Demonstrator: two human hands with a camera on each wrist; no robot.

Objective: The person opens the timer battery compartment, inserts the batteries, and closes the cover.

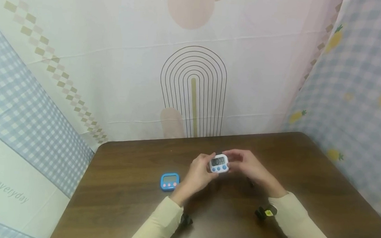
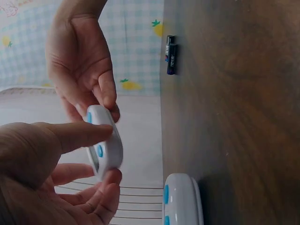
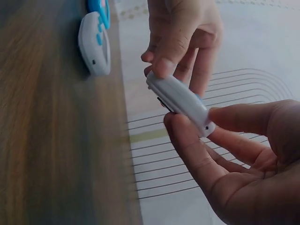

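Note:
A white digital kitchen timer (image 1: 218,163) with blue buttons is held up above the table, its display showing zeros. My left hand (image 1: 200,173) grips one end, the thumb along its lower edge. At the other end, my right hand (image 1: 248,166) pinches it between thumb and fingers, as the right wrist view shows. A second white timer (image 2: 182,201) lies on the table below the hands; in the head view it is hidden. A blue timer (image 1: 170,181) with pink buttons lies left of my left hand.
Two dark batteries (image 2: 171,58) lie on the brown wooden table (image 1: 127,173). A patterned white cloth (image 1: 131,84) hangs behind the table, with checked cloth (image 1: 347,104) at the right side. Black wrist devices (image 1: 261,213) sit under the sleeves.

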